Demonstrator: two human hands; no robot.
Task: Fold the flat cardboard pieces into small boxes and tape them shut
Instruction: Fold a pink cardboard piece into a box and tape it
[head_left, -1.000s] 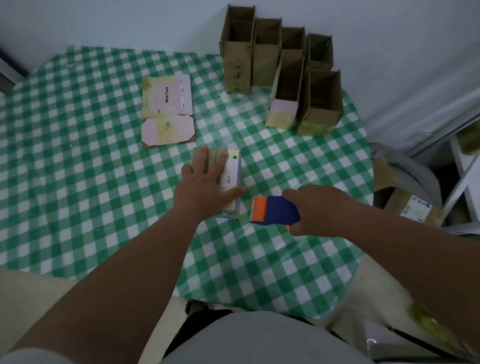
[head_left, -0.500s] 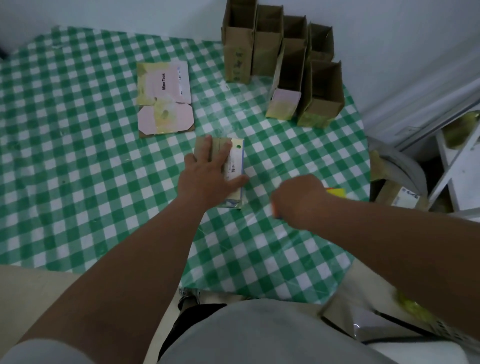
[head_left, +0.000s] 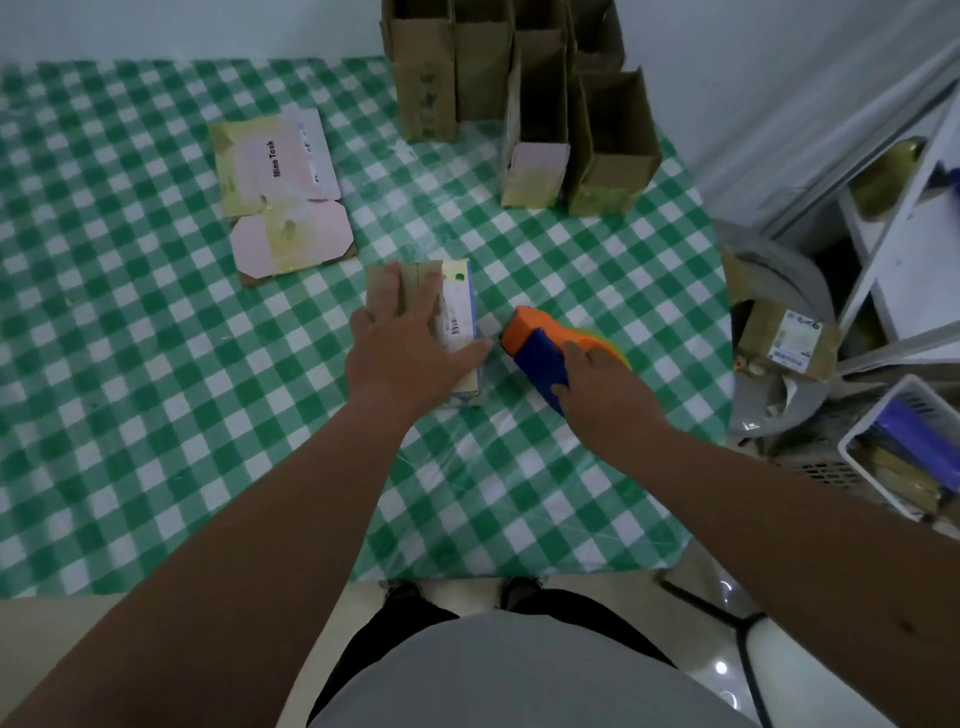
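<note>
Green-and-white checked cloth covers the table (head_left: 156, 415), and it sits pushed up against a pale wall. Your left hand (head_left: 410, 348) lies flat on top of the small box (head_left: 457, 312), fingers straight and spread, thumb stretched out toward the right side of it, so you're pressing it down rather than gripping it. That box is lying on its side roughly mid-table, a bit toward the right edge, with a white label and barcode showing next to your fingers.

Your right hand (head_left: 597, 384) is wrapped around the tape dispenser (head_left: 540, 348), the blue-and-orange thing, with your index finger resting along its top. Its orange nose points at the right side of the box and sits just beside your left thumb; can't tell whether it's actually touching the box or not.

Up toward the far left part of the table there's a flat cardboard piece (head_left: 280, 192), pinkish with yellowish tape patches and some print on it, well apart from the box you're working on. At the far edge, a cluster of upright folded boxes (head_left: 519, 98) stands with open tops, packed touching each other.

Off the right edge of the table there's a grey bin (head_left: 795, 291) with a labelled carton (head_left: 784, 338) sitting in it, a white shelf frame (head_left: 893, 249) behind that, and a white basket (head_left: 904, 447) lower down with blue stuff inside.
</note>
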